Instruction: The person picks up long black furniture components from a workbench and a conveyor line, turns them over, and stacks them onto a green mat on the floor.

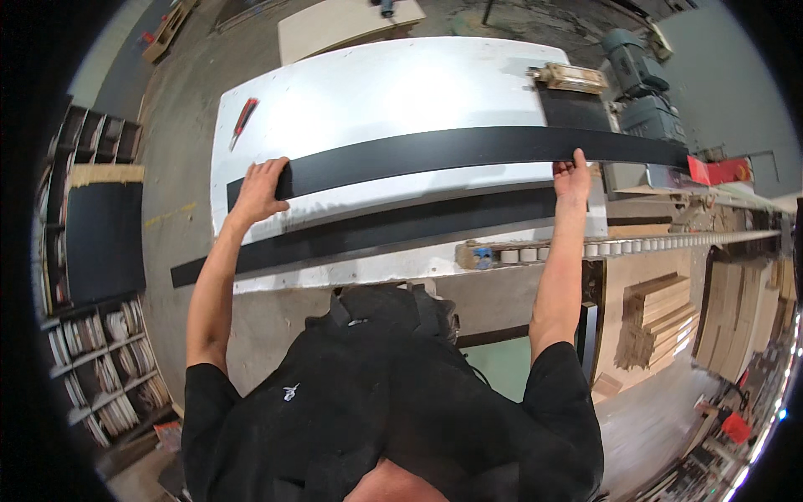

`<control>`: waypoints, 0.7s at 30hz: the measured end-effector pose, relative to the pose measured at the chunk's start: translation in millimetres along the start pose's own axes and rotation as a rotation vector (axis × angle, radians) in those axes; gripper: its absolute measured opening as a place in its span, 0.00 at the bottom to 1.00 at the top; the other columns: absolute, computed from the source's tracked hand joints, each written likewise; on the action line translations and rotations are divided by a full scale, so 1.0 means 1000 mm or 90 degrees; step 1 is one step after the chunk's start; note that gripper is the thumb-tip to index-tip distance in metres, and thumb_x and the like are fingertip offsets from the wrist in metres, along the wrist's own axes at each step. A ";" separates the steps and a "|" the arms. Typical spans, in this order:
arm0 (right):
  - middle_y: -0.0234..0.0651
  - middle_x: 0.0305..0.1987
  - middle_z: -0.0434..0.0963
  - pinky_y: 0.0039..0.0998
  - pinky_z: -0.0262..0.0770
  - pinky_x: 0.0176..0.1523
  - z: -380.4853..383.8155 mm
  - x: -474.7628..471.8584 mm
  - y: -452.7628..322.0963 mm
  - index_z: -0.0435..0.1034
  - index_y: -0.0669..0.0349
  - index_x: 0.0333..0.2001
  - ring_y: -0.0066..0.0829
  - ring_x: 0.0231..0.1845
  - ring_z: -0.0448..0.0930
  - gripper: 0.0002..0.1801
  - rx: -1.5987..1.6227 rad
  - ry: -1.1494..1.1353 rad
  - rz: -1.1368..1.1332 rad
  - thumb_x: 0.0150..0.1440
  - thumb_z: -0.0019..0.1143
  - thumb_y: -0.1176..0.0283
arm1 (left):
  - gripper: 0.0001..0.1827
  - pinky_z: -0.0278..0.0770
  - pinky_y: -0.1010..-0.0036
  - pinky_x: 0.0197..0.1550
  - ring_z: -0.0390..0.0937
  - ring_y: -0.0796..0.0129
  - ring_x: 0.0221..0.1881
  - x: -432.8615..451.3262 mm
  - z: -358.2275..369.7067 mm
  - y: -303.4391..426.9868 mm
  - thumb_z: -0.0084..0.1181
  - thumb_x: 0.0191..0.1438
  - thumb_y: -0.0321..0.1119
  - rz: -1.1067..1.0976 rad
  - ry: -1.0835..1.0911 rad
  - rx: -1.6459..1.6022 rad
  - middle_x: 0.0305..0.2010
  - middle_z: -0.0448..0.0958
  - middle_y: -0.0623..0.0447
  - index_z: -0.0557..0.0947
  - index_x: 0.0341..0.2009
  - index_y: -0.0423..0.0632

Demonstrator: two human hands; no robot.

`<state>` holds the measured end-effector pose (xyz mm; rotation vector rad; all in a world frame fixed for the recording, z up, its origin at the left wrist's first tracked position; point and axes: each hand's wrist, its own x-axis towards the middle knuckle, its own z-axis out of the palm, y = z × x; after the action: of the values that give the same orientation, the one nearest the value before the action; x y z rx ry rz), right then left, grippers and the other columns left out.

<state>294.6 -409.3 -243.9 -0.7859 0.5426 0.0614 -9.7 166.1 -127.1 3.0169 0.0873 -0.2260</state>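
Observation:
A long black board strip [426, 150] lies across the white worktable [376, 88], its right end reaching past the table beside the machine. My left hand [260, 188] grips it near its left end, fingers over the top. Under the strip's near edge at the right is my right hand [571, 176], its thumb or a finger against the dark face. Closer to my body a second black strip [389, 223] rests on the table, its left end jutting past the edge; my forearms pass over it. A red and black utility knife [243, 123] lies at the table's far left.
Right of the table stand an electric motor [633, 63], a pneumatic cylinder [572, 78] and a red guard [721, 170]. A roller track [618, 248] runs rightward from the near edge. Wooden boards [665, 314] are stacked at lower right; shelves [103, 370] stand left. A person [734, 427] appears far right.

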 end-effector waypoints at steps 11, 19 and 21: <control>0.37 0.33 0.80 0.34 0.77 0.46 0.002 -0.053 0.067 0.74 0.62 0.35 0.33 0.37 0.79 0.06 -0.036 -0.198 0.145 0.62 0.56 0.71 | 0.49 0.58 0.54 0.68 0.63 0.46 0.65 -0.175 0.013 -0.150 0.72 0.30 0.27 -0.179 -0.038 0.030 0.60 0.69 0.44 0.66 0.62 0.47; 0.44 0.44 0.73 0.46 0.77 0.54 0.036 -0.182 0.152 0.67 0.65 0.46 0.39 0.43 0.74 0.08 -0.182 -0.058 0.292 0.66 0.47 0.73 | 0.54 0.62 0.56 0.66 0.63 0.48 0.65 -0.279 0.062 -0.241 0.73 0.25 0.23 -0.293 -0.113 0.068 0.61 0.69 0.47 0.64 0.63 0.51; 0.44 0.49 0.70 0.47 0.73 0.59 0.041 -0.204 0.169 0.65 0.65 0.49 0.40 0.47 0.72 0.10 -0.165 0.011 0.331 0.67 0.45 0.72 | 0.53 0.63 0.58 0.66 0.64 0.48 0.65 -0.291 0.070 -0.265 0.70 0.25 0.21 -0.297 -0.105 0.074 0.60 0.69 0.47 0.64 0.62 0.51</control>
<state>94.3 -230.9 -232.2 -0.8799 0.7543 0.6157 -324.4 406.4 -181.3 3.0279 0.7882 -0.5342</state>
